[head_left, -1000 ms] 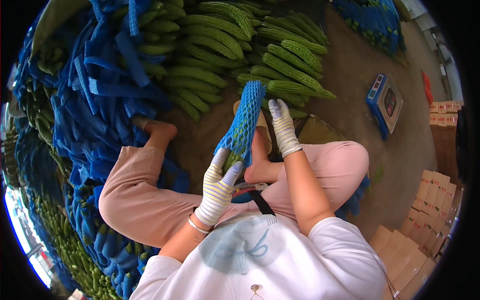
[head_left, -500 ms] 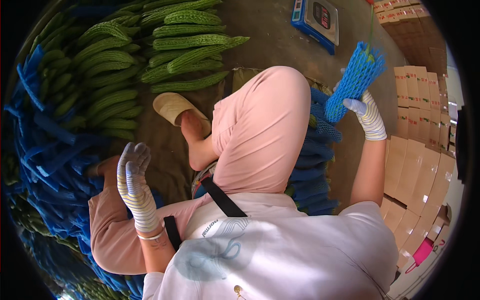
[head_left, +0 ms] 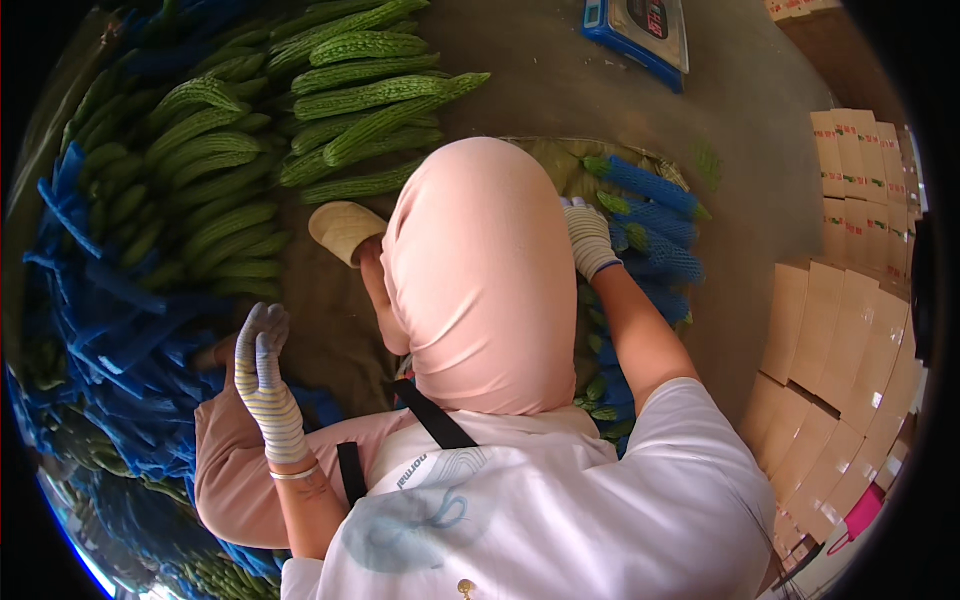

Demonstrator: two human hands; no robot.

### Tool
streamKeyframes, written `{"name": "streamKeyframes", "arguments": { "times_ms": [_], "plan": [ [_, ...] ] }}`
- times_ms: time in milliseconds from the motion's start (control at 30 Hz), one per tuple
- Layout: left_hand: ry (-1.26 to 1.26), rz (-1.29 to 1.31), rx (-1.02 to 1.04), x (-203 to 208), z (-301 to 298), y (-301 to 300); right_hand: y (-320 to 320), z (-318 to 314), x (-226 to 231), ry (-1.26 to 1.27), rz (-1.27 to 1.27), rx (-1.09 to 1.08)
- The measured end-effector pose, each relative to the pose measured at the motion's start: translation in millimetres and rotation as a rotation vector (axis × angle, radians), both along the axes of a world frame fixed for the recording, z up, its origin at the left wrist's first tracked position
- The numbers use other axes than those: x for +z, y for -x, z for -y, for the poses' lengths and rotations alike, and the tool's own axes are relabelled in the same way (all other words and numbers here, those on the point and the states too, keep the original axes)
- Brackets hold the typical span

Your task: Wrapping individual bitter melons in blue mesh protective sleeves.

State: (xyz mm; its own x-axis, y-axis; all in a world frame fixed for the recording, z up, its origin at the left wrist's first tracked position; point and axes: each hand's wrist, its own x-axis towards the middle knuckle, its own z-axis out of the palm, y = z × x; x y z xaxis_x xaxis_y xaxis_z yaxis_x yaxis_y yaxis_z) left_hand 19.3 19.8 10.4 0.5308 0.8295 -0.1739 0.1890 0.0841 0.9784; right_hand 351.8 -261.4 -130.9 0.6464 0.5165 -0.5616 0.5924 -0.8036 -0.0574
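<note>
My left hand (head_left: 268, 385), in a striped glove with grey fingertips, is raised over my bent leg. Its fingers are stretched out and nothing is in them. My right hand (head_left: 590, 238), gloved the same way, is beside my raised knee, which covers part of its fingers; whether it grips anything is hidden. Just right of it lies a row of bitter melons in blue foam net sleeves (head_left: 655, 190), green tips poking out. Bare bitter melons (head_left: 370, 103) lie in rows at the far left. A heap of blue net sleeves (head_left: 130, 345) lies left of my left hand.
A blue scale with a metal plate (head_left: 640, 35) stands on the floor at the far right. Stacked cardboard boxes (head_left: 830, 330) line the right side. My knee (head_left: 480, 270) rises in the middle, near a beige slipper (head_left: 345, 232). A dark cloth (head_left: 330, 290) covers the floor.
My right hand has come down and left from beside the boxes to my knee. The blue-sleeved bitter melon it held up is no longer raised. My left hand stays raised, slightly lower.
</note>
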Motion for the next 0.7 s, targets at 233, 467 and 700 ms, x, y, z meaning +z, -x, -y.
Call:
{"name": "streamKeyframes", "arguments": {
  "times_ms": [233, 467, 700],
  "plan": [
    [0.189, 0.086, 0.002, -27, 1, -11, 15, -44, -85, -0.344, 0.118, 0.248],
    [0.029, -0.045, -0.012, -26, -13, 6, 59, 1, -135, -0.385, 0.059, 0.265],
    [0.021, -0.147, -0.128, -19, 0, -12, 33, -12, -75, 0.081, 0.012, 0.355]
  ]
}}
